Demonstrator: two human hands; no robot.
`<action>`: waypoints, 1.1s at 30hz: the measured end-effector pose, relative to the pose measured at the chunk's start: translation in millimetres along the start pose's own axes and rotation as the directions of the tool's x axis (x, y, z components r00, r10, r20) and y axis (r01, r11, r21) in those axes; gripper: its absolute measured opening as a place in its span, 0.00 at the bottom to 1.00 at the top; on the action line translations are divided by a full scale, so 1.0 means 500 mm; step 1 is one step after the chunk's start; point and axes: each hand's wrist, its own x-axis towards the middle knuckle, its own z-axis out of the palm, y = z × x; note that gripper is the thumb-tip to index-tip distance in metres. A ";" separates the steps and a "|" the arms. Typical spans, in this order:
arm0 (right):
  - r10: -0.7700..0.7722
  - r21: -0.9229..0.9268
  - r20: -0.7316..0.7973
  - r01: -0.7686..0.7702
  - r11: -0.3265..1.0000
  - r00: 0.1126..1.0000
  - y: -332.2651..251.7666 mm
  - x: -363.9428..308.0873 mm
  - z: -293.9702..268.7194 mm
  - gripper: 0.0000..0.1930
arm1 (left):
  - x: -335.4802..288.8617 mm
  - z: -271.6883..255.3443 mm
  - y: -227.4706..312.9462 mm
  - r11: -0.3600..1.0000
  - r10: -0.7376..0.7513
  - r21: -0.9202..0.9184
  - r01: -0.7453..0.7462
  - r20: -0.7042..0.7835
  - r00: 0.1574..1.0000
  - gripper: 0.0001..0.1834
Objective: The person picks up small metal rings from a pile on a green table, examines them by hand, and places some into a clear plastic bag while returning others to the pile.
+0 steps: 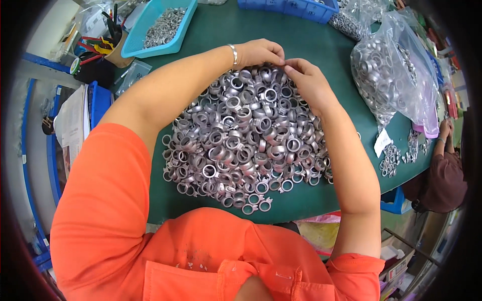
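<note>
Silver metal rings (246, 135) heaped mid green bench (301, 40), left hand (258, 51) & right hand (309, 80) fingers pinching rings at far edge; clear bag (396, 80) w/ white label (382, 142) right, teal tray (160, 25) far left.

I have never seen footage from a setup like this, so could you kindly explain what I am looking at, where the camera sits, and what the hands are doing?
There is no machine here: a person in an orange shirt wears a wide fisheye camera on the head, looking down, so straight edges bend near the rim. Both forearms reach in from below. The left hand and the right hand meet at the far edge of a big pile of silver metal rings on a green table, fingertips pinching among the rings; what they grip is too small to tell. Nearby are a light blue tray of rings, a clear bag of the same parts, and another person at the right.
</note>
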 end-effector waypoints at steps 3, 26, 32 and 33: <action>-0.101 0.162 0.102 0.084 0.983 0.990 -0.012 -0.037 0.037 0.20 | -0.040 0.000 -0.007 0.998 0.036 -0.059 -0.038 -0.026 0.999 0.14; -0.341 -0.203 -0.138 0.311 0.929 0.930 0.134 -0.509 0.107 0.06 | -0.428 0.240 -0.034 0.421 0.758 0.760 -0.496 0.005 0.652 0.08; -0.199 -0.552 -0.220 0.046 0.833 0.955 0.110 -0.510 0.140 0.05 | -0.450 0.277 -0.048 0.415 0.815 0.859 -0.302 -0.202 0.544 0.10; -0.144 -0.562 -0.216 -0.003 0.827 0.966 0.107 -0.508 0.139 0.05 | -0.461 0.289 -0.040 0.426 0.831 0.862 -0.276 -0.253 0.495 0.11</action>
